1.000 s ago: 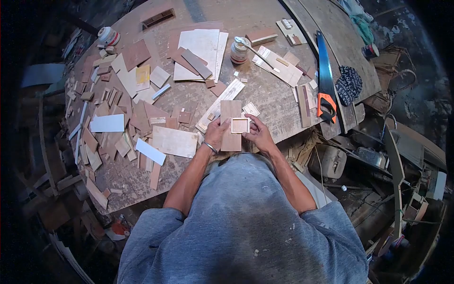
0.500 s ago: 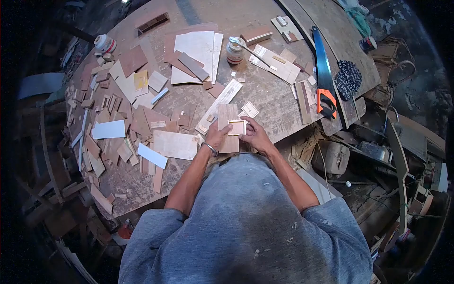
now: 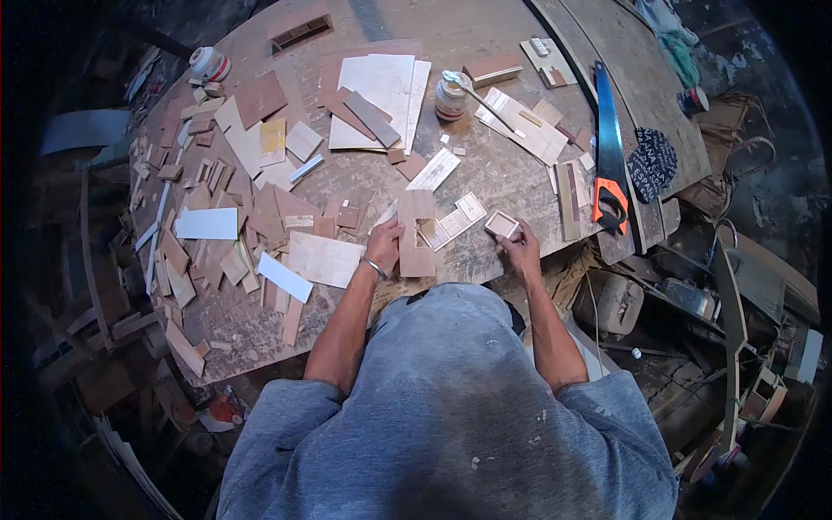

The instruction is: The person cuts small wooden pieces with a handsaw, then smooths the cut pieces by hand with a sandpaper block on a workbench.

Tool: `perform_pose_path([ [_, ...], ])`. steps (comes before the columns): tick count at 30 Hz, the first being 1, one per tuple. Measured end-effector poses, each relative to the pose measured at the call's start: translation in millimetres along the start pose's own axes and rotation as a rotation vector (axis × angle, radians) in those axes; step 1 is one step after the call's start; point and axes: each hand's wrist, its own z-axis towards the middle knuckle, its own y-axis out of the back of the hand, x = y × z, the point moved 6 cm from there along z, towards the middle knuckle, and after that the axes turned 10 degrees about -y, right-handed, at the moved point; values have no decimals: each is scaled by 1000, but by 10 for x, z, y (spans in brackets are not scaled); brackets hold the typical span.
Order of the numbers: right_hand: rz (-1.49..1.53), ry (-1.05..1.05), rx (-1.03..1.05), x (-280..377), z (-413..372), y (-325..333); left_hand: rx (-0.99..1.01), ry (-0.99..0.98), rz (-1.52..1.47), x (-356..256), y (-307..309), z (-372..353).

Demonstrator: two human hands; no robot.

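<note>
Grip closed, the right hand (image 3: 522,252) pinched a small wooden frame (image 3: 502,225); the left hand (image 3: 385,246) clasped a wooden board (image 3: 417,260).

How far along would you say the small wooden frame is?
The pale square wooden frame looks joined at its sides. The right hand holds it; the left hand touches a brown rectangular wooden board. Probably left: setting it beside the pale square wooden pieces, which lie apart.
</note>
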Motion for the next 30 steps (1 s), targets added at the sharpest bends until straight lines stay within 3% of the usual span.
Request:
perform_pose_path([
  [4, -222, 3, -64, -248, 90, 85, -13, 66, -32, -174, -241, -163],
  [7, -632, 388, -385, 19, -153, 182, 4, 57, -26, -226, -402, -196],
  [10, -331, -2, -187, 29, -134, 211, 59, 33, -72, -252, -622, -219],
  [14, 1, 70, 278, 594, -594, -42, 161, 9, -138, -202, -1087, -221],
  [16, 0, 161, 335, 886, -882, -96, 210, 5, -198, -114, -1355, -201],
  [18, -213, 410, 184, 1118, -1053, 98, 270, 1, -251, 32, -1624, -152],
  [20, -363, 635, -30, 1367, -1245, 303, 195, -9, -178, 169, -1896, -132],
  [21, -448, 549, -74, 1358, -1265, 379, 181, -4, -212, 145, -2155, -212],
  [23, -639, 593, -69, 1368, -1229, 528, 203, 66, -350, 244, -2469, -240],
  [25, -789, 664, -86, 1323, -1176, 621, 216, 49, -270, 379, -2640, -159],
  [30, -588, 720, 127, 1333, -1157, 880, 256, 30, -173, 435, -2914, -73],
])
